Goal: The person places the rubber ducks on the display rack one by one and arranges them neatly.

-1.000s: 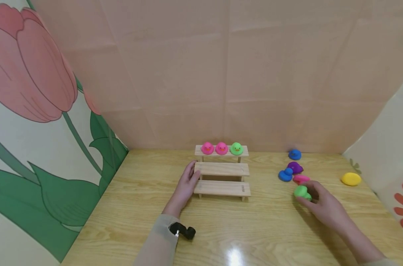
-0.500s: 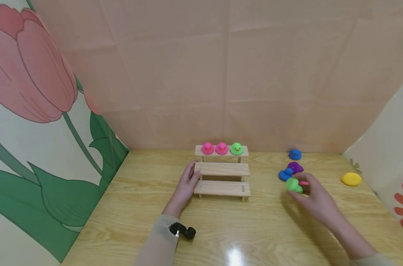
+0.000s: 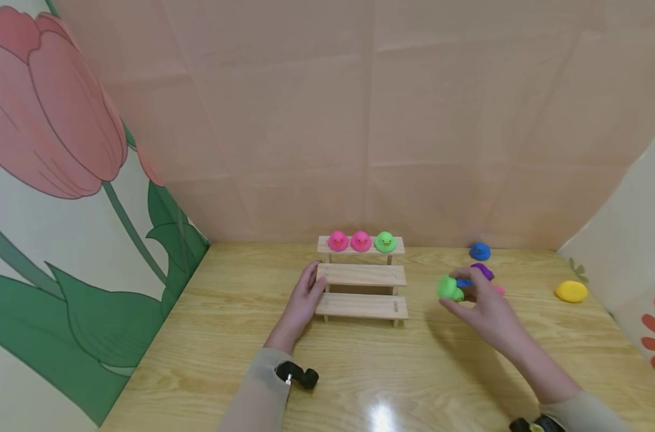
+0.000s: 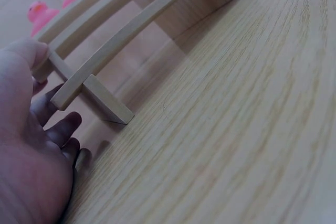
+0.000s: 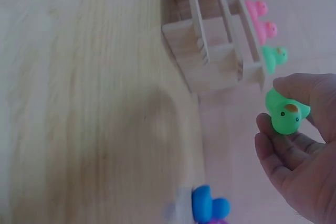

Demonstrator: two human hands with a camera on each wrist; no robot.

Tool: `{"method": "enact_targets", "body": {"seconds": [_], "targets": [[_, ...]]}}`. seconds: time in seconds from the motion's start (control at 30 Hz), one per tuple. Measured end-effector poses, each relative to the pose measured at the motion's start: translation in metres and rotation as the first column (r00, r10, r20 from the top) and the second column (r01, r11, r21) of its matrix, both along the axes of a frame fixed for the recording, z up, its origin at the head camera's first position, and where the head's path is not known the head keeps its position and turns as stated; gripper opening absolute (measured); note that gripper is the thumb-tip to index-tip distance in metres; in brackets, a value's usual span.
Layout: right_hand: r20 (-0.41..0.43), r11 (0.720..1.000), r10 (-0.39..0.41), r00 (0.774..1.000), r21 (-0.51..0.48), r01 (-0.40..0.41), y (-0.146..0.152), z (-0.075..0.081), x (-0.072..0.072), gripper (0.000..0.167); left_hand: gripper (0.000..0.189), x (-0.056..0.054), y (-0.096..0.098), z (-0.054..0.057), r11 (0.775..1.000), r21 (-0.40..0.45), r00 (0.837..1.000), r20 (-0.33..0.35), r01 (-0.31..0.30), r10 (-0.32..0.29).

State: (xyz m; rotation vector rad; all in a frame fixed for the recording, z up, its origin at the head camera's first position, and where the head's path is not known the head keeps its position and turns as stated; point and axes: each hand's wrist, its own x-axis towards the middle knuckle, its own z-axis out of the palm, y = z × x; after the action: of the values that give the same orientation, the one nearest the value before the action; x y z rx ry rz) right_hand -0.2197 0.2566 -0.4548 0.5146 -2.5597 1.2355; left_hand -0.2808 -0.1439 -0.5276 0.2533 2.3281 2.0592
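Observation:
A green rubber duck (image 3: pixel 449 288) is pinched between thumb and fingers of my right hand (image 3: pixel 486 309), above the table to the right of a three-step wooden stand (image 3: pixel 364 275). In the right wrist view the held duck (image 5: pixel 286 113) shows its orange beak and eyes. My left hand (image 3: pixel 303 298) holds the stand's left end; the thumb lies at the middle step in the left wrist view and the fingers curl beside it. On the top step sit two pink ducks (image 3: pixel 337 241) and a green duck (image 3: pixel 385 242), in a row, facing forward.
Right of the stand lie a blue duck (image 3: pixel 480 251), a purple duck (image 3: pixel 484 271), another blue duck (image 5: pixel 202 204) and a pink one (image 3: pixel 499 290), partly hidden by my right hand. Farther right is a yellow duck (image 3: pixel 571 291). A wall covering (image 3: pixel 360 150) rises behind the table.
My right hand has carried the green duck left and toward the back, from beside the loose ducks closer to the stand. My left hand and the stand have stayed put.

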Motion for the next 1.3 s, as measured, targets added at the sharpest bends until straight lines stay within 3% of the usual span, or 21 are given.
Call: {"method": "enact_targets", "body": {"seconds": [0.23,0.87,1.07,1.3], "targets": [[0.009,1.0,0.008,1.0,0.023,-0.008,-0.021,0.011,-0.006,0.054,0.067,0.0,0.0,0.0,1.0,0.01,1.0,0.003,0.001,-0.001],[-0.132,0.993,0.096,0.987,0.085,-0.086,-0.079,0.018,-0.028,0.051,0.065,-0.001,0.0,-0.002,1.0,0.008,1.0,-0.016,0.002,-0.001],[-0.118,0.992,0.097,0.988,0.094,-0.086,-0.09,0.02,-0.033,0.049,0.065,-0.002,0.0,-0.003,1.0,0.008,1.0,-0.014,-0.001,0.001],[-0.042,0.993,0.1,0.994,0.064,-0.097,-0.105,0.023,-0.038,0.046,0.064,-0.001,-0.001,-0.002,1.0,0.007,1.0,-0.015,0.005,-0.005]]}}
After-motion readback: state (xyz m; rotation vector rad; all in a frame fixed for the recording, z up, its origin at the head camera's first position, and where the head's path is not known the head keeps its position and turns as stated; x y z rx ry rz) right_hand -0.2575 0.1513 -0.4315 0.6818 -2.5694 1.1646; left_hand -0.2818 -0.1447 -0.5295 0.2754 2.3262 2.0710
